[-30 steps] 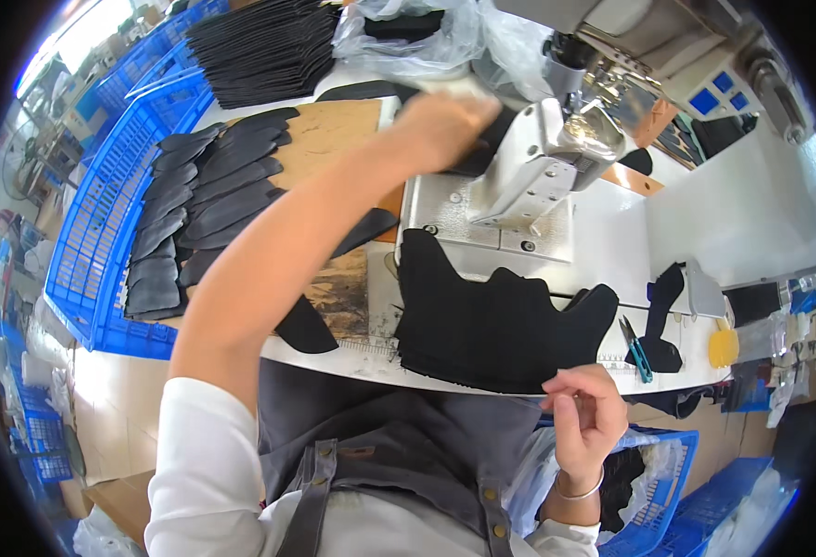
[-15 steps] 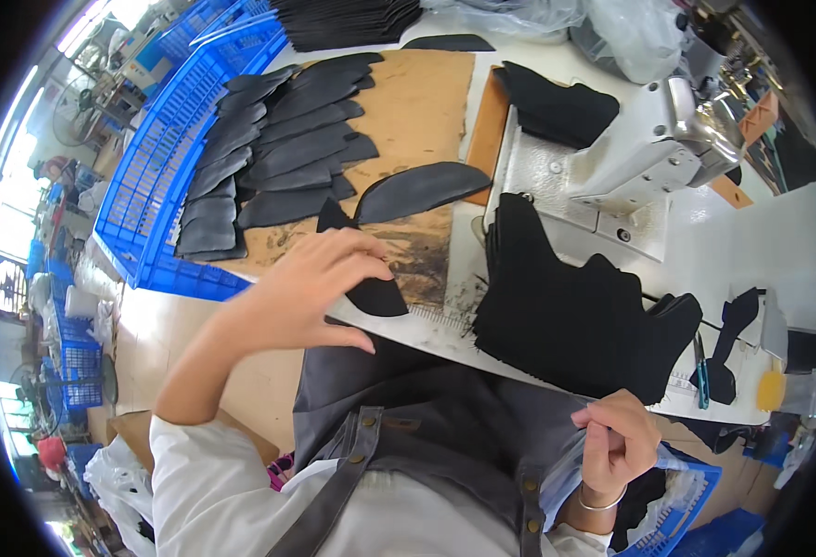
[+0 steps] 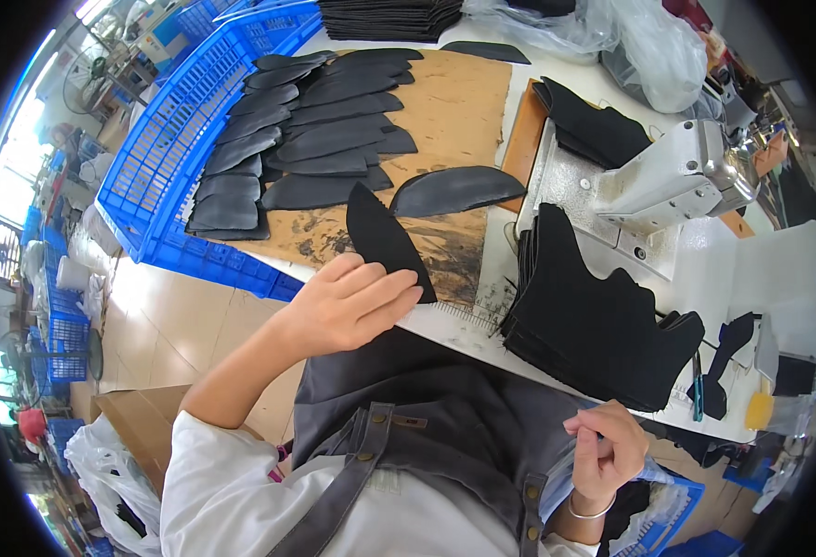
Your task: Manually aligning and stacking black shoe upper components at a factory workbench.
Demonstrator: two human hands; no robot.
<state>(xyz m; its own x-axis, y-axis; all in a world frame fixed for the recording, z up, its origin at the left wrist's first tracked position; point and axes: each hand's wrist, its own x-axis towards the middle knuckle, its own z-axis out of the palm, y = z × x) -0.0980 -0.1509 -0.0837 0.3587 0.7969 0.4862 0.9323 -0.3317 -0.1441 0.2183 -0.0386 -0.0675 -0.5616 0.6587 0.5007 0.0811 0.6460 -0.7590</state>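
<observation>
My left hand point(image 3: 348, 304) is closed at the near edge of a black leaf-shaped fabric piece point(image 3: 385, 237), its fingers curled over the side and the thumb hidden. That piece lies slantwise on a brown board point(image 3: 459, 88) at the table's front edge. Just beyond it rests a single dark grey curved piece point(image 3: 459, 189). My right hand point(image 3: 609, 447), with a bracelet at the wrist, hangs in front of the table with thumb and fingers drawn together; whether anything small is between them is hidden. Nearest to it on the table is a stack of black cut fabric pieces point(image 3: 603, 320).
Overlapping rows of dark curved pieces point(image 3: 334, 148) cover the board's left side, beside a blue plastic crate point(image 3: 181, 121). A white sewing machine point(image 3: 668, 172) stands at right. Teal-handled snips point(image 3: 698, 395) lie near the front right edge. Another blue crate point(image 3: 673, 515) is below.
My left hand has closed from an open spread onto the black leaf-shaped piece, which is now more uncovered. The whole view has shifted slightly. My right hand keeps its curled pose.
</observation>
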